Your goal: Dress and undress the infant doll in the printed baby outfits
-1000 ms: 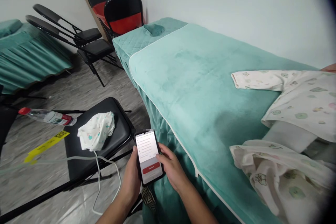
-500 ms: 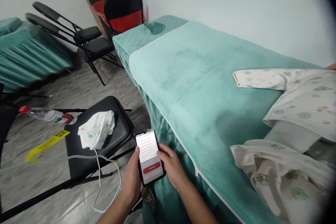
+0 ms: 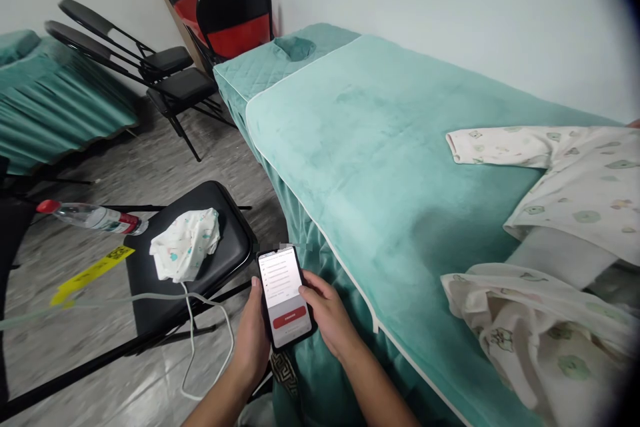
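My left fingers (image 3: 255, 287) and right fingers (image 3: 308, 298) are clamped on the phone (image 3: 285, 301) between them, its page (image 3: 278, 275) open and its red button (image 3: 290, 317) showing with no finger on it, though what remains undone I cannot tell.

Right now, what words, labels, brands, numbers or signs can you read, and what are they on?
No text is clearly readable.
Phone, in the left hand and right hand: screen lines and red button lettering, too small.
Bottle label: too blurred.
Yellow tag: square code and faint print, too blurred.
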`<state>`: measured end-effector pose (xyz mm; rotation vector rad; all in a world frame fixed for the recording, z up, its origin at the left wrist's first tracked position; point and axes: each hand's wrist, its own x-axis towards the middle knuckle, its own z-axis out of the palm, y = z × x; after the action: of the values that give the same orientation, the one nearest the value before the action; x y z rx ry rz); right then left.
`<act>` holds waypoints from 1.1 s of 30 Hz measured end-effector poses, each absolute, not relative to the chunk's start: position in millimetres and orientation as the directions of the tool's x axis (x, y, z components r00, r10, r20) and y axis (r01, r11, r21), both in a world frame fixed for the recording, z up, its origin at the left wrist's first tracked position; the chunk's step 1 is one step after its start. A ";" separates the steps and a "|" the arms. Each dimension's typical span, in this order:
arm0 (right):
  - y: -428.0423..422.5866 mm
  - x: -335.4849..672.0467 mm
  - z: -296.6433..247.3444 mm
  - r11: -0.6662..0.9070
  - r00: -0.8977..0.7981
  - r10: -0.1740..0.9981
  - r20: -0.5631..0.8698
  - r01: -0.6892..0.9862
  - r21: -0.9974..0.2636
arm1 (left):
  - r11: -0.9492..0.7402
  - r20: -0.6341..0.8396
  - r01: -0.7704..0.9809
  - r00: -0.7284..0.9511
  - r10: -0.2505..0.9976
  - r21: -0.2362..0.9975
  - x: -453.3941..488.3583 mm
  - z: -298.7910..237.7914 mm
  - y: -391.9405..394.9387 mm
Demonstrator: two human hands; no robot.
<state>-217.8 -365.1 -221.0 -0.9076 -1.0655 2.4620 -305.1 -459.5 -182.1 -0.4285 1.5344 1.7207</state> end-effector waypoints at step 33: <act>-363.4 -217.5 -219.4 -0.659 -0.782 0.483 -0.395 -0.028 -0.751 | 0.029 -0.667 -0.707 -0.653 0.358 0.707 -302.9 -180.9 -458.1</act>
<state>-217.5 -363.4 -219.4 -0.8492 -1.1076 2.4779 -302.9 -458.1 -180.9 -0.3678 1.5283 1.7321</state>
